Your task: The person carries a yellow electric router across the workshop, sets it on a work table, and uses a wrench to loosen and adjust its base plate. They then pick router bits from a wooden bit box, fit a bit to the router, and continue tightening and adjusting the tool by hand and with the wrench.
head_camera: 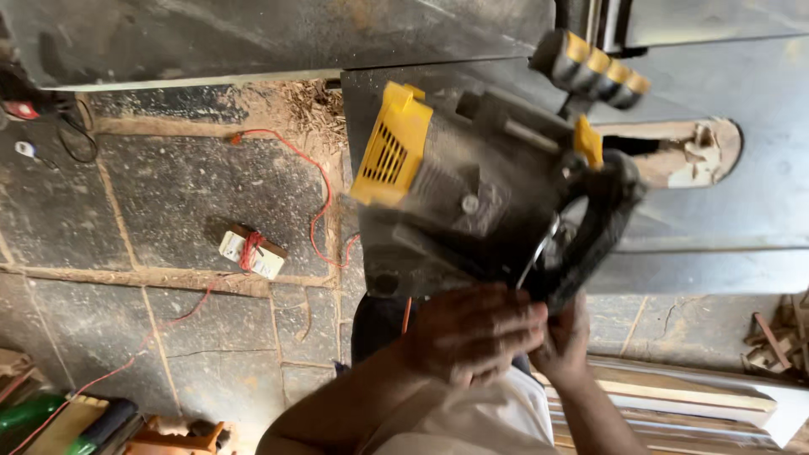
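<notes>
Currently the power tool [472, 185], a black machine with a yellow vented housing, is held up in front of the person, over the edge of a grey metal table [742, 211] and tilted in the view. Its outline is blurred, so finer parts cannot be made out.

Left hand [472, 333]: placed at the tool's lower end, near a thin metal lever or clip; fingers close together and curled. Whether they pinch the lever or only rest against the body cannot be told.

Right hand [565, 337]: just beside the left, partly hidden behind it, at the base of the black loop handle. Its grip cannot be told.

Surroundings: the table has an oval slot [674, 152] showing wood beneath. A red cable [316, 211] runs over the stone floor [168, 202] to a small white block [251, 253] wrapped in red cord. Wood shavings lie at the table's foot. Timber pieces lie low at the right.

Assessment: sound handling here calls for one hand firmly on the handle and the weight borne there, with fingers kept clear of any cutter and trigger while the other hand works at the small part.
</notes>
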